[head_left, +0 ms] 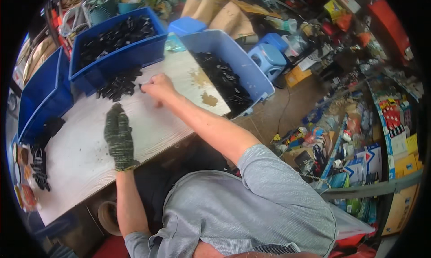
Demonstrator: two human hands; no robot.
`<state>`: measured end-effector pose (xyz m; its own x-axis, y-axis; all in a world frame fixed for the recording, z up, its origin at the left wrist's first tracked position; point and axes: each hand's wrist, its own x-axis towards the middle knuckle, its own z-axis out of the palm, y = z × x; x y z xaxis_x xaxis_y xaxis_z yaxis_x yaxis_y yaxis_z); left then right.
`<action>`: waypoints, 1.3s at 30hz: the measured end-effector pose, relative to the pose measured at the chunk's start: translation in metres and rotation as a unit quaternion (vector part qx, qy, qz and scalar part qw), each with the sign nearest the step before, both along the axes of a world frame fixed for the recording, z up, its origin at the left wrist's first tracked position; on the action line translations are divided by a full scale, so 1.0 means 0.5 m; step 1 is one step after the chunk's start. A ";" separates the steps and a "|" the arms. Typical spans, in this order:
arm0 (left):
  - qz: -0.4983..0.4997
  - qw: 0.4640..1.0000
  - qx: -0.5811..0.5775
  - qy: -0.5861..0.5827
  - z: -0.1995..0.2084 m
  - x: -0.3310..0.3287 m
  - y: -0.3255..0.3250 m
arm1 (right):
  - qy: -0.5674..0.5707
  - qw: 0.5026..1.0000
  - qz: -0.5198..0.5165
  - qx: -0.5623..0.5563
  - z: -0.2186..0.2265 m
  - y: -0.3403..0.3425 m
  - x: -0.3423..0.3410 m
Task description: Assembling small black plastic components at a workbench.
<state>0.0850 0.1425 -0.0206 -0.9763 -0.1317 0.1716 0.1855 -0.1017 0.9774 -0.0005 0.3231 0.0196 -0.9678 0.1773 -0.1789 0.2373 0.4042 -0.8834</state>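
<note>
The right hand (158, 88), bare, has its fingers curled closed, and a small dark piece (142, 88) shows at the fingertips, apparently pinched between thumb and forefinger; its exact shape is too small to tell. At its 9 o'clock lies a loose heap of small black pieces (119, 85) on the white, scuffed rectangular worktop (85, 145). The left hand (119, 136), in a dark green and black knitted glove, rests with fingers straight and together, open; the heap is at its 12 o'clock, just beyond the fingertips, and whether anything lies under the palm cannot be told.

At the heap's 12 o'clock stands a deep blue plastic bin (130, 59) filled with black pieces. At the right hand's 3 o'clock is a pale blue plastic tub (242, 62) with more black items in it. A second blue plastic bin (42, 94) stands at the left hand's 10 o'clock, and a black knitted glove (39, 168) lies at its 8 o'clock.

For good handling, a light pinch on one piece at a time looks best, taken from the heap's near edge so the rest does not spread. The gloved palm could steady strays, kept low and clear of the bare fingers. Pieces this small could slip, so keeping the pinch close above the worktop seems wise.
</note>
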 end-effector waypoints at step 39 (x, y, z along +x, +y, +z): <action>0.211 0.876 -0.422 0.105 0.009 -0.025 -0.140 | -0.010 0.934 0.189 -0.303 -0.010 -0.094 0.157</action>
